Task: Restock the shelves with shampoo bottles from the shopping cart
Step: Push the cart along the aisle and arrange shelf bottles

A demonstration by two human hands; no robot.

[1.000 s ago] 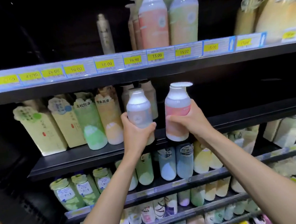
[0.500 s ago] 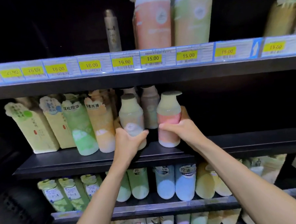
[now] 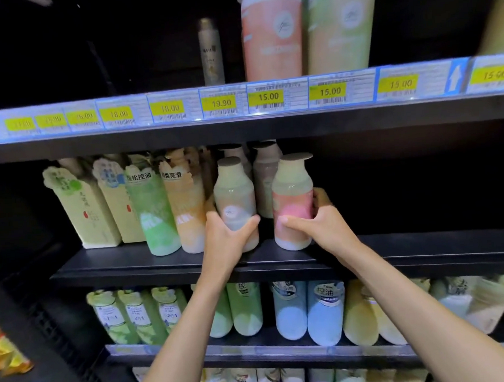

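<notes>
Two shampoo bottles stand upright on the black middle shelf (image 3: 161, 267). My left hand (image 3: 225, 239) grips the pale grey-labelled bottle (image 3: 236, 197) round its lower half. My right hand (image 3: 320, 225) grips the pink-labelled bottle (image 3: 293, 197), thumb in front and fingers behind. Both bottles rest with their bases on the shelf, near its front edge. Two similar bottles (image 3: 263, 178) stand directly behind them. The shopping cart is out of view.
Left of the held bottles stand a green bottle (image 3: 155, 214), an orange bottle (image 3: 187, 209) and cream cartons (image 3: 81, 210). The shelf is dark and bare to the right (image 3: 425, 239). Above runs a price-tag rail (image 3: 268, 96) with large bottles (image 3: 272, 33); lower shelves hold several bottles (image 3: 290, 309).
Both hands moved the two bottles forward under the upper shelf and lowered them onto the middle shelf. The camera moved closer to the shelves.
</notes>
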